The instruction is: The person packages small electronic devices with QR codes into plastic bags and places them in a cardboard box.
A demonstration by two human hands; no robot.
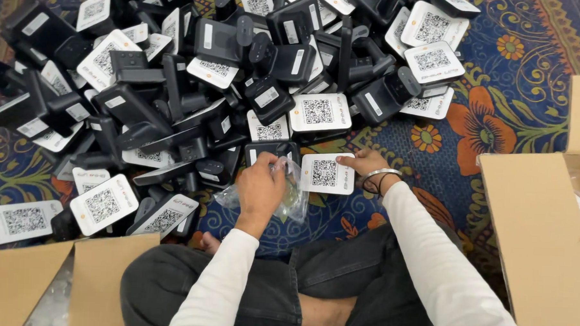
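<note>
I sit cross-legged on a patterned carpet in front of a big heap of black stand devices (197, 70) with white square code cards on their faces. My left hand (260, 188) is closed on a clear plastic bag (292, 198) that lies on the carpet between my knees. My right hand (367, 166) grips the right edge of one white code card device (327, 173) just right of the bag. Both arms wear white sleeves, and a bracelet sits on my right wrist.
An open cardboard box (538, 236) stands at my right, its flap close to my right arm. Another cardboard box (61, 277) lies at the lower left by my knee. The device heap covers the carpet (499, 74) ahead and to the left.
</note>
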